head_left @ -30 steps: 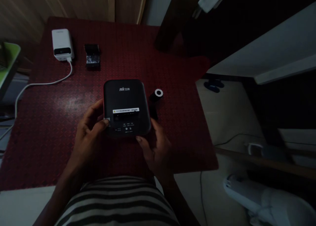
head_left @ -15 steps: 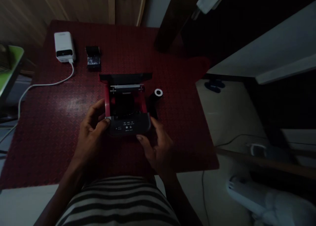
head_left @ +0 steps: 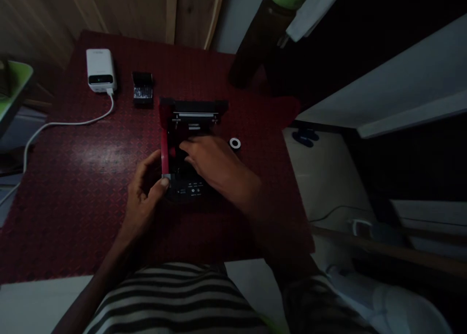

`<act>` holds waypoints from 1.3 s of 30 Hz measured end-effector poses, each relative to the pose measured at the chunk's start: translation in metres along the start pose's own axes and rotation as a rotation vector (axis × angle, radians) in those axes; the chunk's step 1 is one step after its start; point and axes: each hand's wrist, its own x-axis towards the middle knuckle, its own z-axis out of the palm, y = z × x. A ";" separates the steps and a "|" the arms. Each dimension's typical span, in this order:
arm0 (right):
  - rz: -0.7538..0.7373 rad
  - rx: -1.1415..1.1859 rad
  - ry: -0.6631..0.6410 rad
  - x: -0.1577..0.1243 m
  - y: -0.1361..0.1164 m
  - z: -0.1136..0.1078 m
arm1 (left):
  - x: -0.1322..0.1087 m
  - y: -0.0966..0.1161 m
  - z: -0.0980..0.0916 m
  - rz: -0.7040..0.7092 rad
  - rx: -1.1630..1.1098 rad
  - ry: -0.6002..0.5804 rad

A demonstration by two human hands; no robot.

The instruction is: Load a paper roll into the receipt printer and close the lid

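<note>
A red-patterned counter point(head_left: 83, 178) is carrying an opened black thermal printer point(head_left: 191, 190) near its middle, its lid point(head_left: 193, 105) standing up. The left grip point(head_left: 144, 193) is pinching the printer's front corner, and the right grip point(head_left: 215, 161) is hanging open over the bay. The printer is likely handling as light, stiff plastic, safest held by its base. A small roll point(head_left: 235, 143) is sitting nearby.
</note>
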 end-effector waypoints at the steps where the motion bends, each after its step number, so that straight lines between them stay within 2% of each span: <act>1: -0.013 -0.031 -0.048 0.008 0.000 0.002 | 0.000 0.001 0.000 -0.005 0.001 -0.004; 5: -0.043 -0.105 -0.116 0.019 0.001 0.004 | 0.000 0.004 0.000 -0.004 0.006 -0.003; 9: -0.018 -0.083 -0.146 0.014 -0.004 -0.009 | -0.001 0.003 0.000 -0.013 0.001 -0.002; 11: 0.006 -0.054 -0.120 0.007 -0.009 -0.017 | -0.001 0.002 0.000 -0.025 -0.004 -0.009; 14: 0.016 0.002 0.033 -0.012 -0.014 -0.029 | -0.002 0.003 0.000 -0.020 -0.005 -0.013; 17: 0.005 0.187 0.276 -0.045 -0.011 -0.042 | -0.002 0.003 0.000 -0.024 -0.011 -0.015; 20: 0.124 0.438 0.450 -0.087 0.001 -0.047 | -0.003 0.002 0.000 -0.054 -0.009 -0.001; 22: 0.266 0.587 0.510 -0.115 0.010 -0.040 | -0.003 0.001 0.000 -0.047 0.014 0.021; 24: 0.401 0.711 0.559 -0.137 0.018 -0.024 | -0.003 0.000 0.000 -0.029 0.040 0.032; 28: 0.591 0.880 0.578 -0.153 0.026 0.022 | -0.003 -0.003 -0.001 -0.018 0.055 0.040; 33: 0.574 0.898 0.535 -0.143 0.025 0.061 | -0.001 -0.004 -0.002 -0.011 0.081 0.046; 39: 0.527 0.792 0.466 -0.140 0.024 0.075 | 0.000 -0.001 -0.002 -0.022 0.097 0.052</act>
